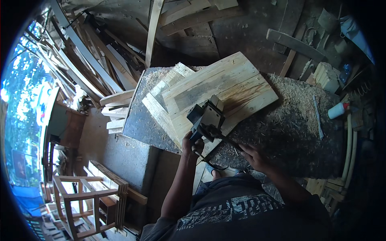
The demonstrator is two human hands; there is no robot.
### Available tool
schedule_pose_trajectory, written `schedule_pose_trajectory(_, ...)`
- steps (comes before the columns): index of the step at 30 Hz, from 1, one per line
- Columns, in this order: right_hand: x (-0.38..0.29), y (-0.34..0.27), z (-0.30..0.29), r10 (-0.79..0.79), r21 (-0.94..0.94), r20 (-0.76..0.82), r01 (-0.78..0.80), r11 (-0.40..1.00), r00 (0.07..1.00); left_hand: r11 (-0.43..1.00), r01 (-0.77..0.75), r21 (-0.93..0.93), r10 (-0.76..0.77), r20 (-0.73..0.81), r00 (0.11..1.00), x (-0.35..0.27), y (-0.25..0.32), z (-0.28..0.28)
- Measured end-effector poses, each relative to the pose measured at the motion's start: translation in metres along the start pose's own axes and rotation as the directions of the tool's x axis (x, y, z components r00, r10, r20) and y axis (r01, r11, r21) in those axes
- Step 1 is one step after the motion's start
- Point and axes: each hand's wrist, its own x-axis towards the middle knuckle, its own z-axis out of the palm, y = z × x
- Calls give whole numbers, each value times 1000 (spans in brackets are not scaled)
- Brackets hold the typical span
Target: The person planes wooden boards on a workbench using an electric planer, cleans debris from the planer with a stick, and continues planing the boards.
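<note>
My left hand [194, 144] grips the rear handle of what looks like an electric hand planer [208, 117]. The planer is tilted, with a flat metal face turned up, above a wide glued-up wooden panel [217, 81]. From the planer's near side a dark rod-like handle [230, 141] runs to my right hand [254, 156], whose fingers close around its end; shadow hides what kind of tool it is. A cord [208, 161] hangs below my left hand. Beneath the panel, partly covered, lie paler boards [159, 105].
Wood shavings [298, 96] cover much of the dark workbench [271, 150]. A white bottle with a red cap [337, 111] lies at its right edge. Long boards [96, 60] lean at the back left. A wooden frame [90, 195] stands at the lower left.
</note>
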Motion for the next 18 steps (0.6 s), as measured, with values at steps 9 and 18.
schedule_pose_trajectory(9, 106, 112, 31, 132, -213, -244, -186, 959, 961, 999, 53, -8, -53, -27, 998, -1, 0, 0)
schedule_pose_trajectory(18, 42, 121, -4, 207, 77, -337, -192, 978, 918, 995, 99, 5, -99, 92, 991, 2, 8, -10)
